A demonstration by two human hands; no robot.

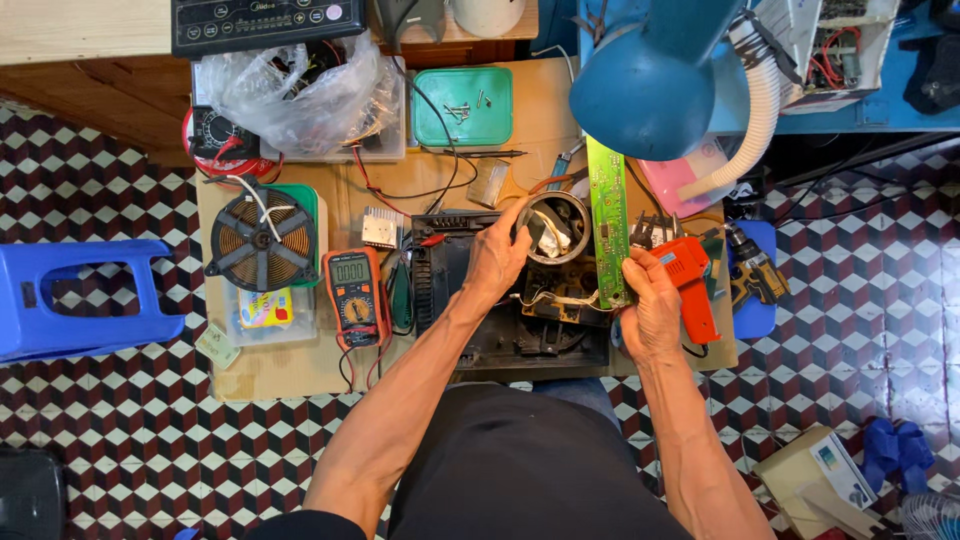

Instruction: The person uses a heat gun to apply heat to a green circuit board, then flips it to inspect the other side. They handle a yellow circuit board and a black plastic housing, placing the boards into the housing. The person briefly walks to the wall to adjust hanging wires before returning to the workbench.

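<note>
Right hand point(648, 300), just right of the frame's centre, is closed around the lower end of a long green circuit board point(607, 220), whose long axis runs up the frame from that grip. Left hand point(497, 255), at centre, lies with fingers loosely curled on the open black appliance housing point(470, 300), fingertips at the rim of a round metal can point(557, 227). That can sits just left of the board, so the left hand is nearer it. Farther up the worktop point(280, 370), a blue lamp point(640, 90) hangs over the board's top end.
</note>
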